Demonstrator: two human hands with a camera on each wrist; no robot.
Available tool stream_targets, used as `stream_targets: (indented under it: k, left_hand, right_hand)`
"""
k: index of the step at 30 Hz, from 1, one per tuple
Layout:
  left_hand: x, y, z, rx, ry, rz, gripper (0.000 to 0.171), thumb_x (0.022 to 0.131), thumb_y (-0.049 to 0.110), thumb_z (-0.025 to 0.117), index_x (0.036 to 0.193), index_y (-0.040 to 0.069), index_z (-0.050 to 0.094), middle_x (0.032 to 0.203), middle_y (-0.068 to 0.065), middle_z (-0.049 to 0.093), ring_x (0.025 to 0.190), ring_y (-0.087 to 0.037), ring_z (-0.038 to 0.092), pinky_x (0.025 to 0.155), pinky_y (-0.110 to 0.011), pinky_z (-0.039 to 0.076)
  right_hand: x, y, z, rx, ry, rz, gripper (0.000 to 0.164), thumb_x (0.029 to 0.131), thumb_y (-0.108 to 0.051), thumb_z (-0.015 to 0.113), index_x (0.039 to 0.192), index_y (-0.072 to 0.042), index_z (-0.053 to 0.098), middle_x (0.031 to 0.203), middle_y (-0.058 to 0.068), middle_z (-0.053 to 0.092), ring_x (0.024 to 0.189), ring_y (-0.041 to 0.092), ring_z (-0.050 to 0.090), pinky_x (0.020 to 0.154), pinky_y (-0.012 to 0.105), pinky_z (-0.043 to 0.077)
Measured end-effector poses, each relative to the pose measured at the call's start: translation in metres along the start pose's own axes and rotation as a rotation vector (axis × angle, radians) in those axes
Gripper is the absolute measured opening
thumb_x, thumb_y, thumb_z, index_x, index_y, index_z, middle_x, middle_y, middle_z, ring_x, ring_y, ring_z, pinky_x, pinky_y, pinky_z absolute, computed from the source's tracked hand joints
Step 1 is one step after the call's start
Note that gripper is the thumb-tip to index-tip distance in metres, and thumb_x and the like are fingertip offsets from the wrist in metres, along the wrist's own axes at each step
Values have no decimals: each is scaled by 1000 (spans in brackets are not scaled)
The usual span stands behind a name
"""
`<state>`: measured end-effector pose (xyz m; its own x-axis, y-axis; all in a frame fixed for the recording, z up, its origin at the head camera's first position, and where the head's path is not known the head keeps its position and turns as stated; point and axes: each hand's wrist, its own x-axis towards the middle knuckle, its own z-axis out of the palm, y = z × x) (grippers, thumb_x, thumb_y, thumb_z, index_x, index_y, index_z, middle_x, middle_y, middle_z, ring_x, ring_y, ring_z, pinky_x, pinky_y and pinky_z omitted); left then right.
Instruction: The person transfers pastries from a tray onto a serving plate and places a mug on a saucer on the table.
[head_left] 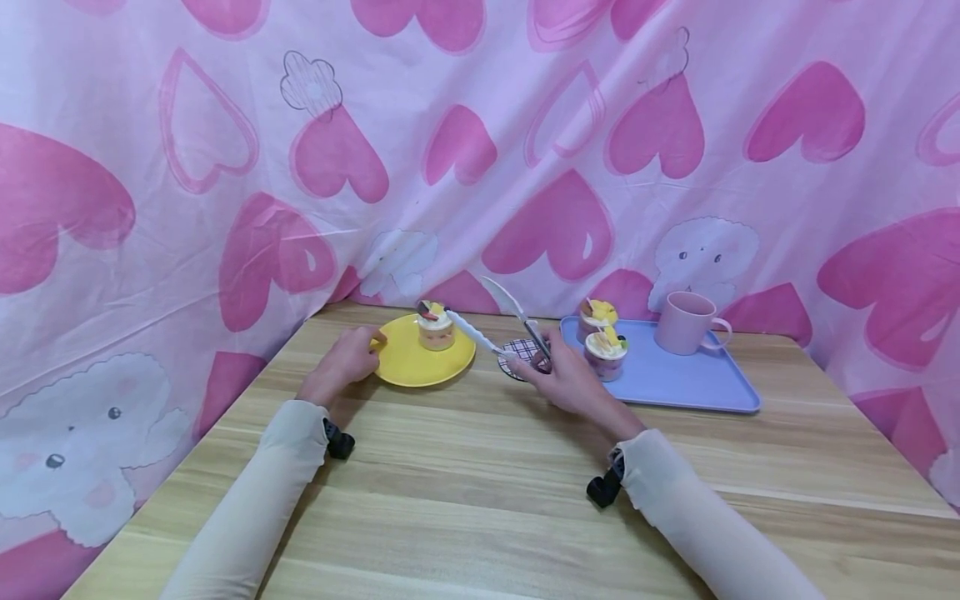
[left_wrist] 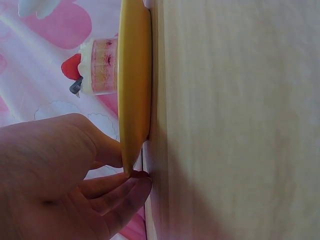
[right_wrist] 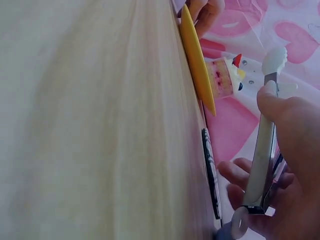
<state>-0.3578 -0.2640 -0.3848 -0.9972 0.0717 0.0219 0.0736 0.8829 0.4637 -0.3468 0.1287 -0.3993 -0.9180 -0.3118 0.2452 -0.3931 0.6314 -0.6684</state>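
Observation:
My left hand pinches the near-left rim of a yellow plate, thumb on top and fingers beneath the edge in the left wrist view. A small dessert cup stands upright on that plate, with pink and cream layers, white cream and fruit pieces on top. In my right hand is a pair of metal tongs with white tips, their arms spread apart and nothing between them. One white tip overlaps the dessert's side in the head view. The right hand hovers close to a checked round coaster.
A blue tray lies on the wooden table at the right. Two similar dessert cups, one nearer and one behind, stand at its left side. A pink mug sits toward its back. A heart-patterned cloth hangs behind.

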Motion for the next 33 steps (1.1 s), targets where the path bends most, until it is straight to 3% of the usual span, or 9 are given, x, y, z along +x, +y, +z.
stream_targets:
  k: [5,14,22,33]
  left_hand:
    - [0,1,1,7,-2,-7,47,97,-2,58,143,-8,63,152,-31,59,119,-38,57,114,-54,54]
    - [-1,2,2,-4,-18,-32,48,98,-3,57,145,-7,61,154,-30,57,121,-39,57,116,-54,53]
    - [0,0,2,-1,-21,-34,48,98,-2,57,145,-7,61,154,-30,57,122,-39,56,115,-53,54]
    - [4,-2,3,-6,-18,-30,48,97,-3,57,145,-7,61,154,-30,57,122,-39,57,117,-55,52]
  right_hand:
    - [-7,-1,-5,-64,6,-59,66,98,-51,77,142,-11,48,109,5,70,82,16,62,68,30,53]
    - [-19,4,-17,-72,50,-75,73,95,-66,73,147,-19,50,99,1,62,77,18,55,59,29,46]
    - [-27,8,-25,-67,100,-130,56,96,-62,75,132,-23,57,85,1,60,70,17,56,56,30,46]
    - [-32,18,-36,-43,102,-72,58,94,-63,77,124,-17,57,83,4,59,70,19,56,58,32,49]
